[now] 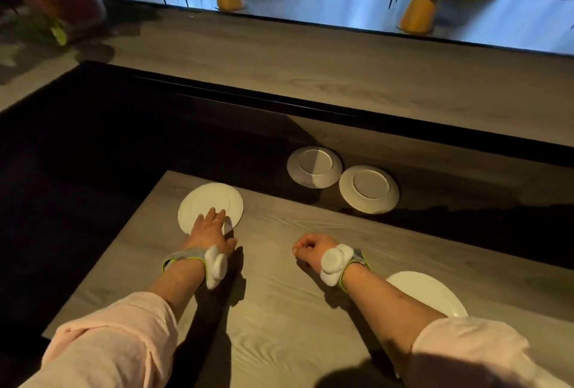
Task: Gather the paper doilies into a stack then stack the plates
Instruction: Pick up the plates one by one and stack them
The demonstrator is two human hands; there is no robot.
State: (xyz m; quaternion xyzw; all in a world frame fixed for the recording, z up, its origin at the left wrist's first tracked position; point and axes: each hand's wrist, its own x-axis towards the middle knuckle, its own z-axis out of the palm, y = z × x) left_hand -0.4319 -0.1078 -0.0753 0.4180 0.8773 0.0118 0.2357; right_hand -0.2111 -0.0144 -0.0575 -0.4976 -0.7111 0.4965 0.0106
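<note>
Head view, left hand (208, 226) flat on plate (211, 206)

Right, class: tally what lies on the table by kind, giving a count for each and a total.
White plates: 4 (one under the left hand; two side by side in shadow; one beneath the right forearm)
Paper doilies clearly visible: 0
Total: 4

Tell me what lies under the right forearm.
A white plate rests on the wooden table there, its near-left part covered by the forearm and pink sleeve. Anything beneath the plate is hidden.
</note>
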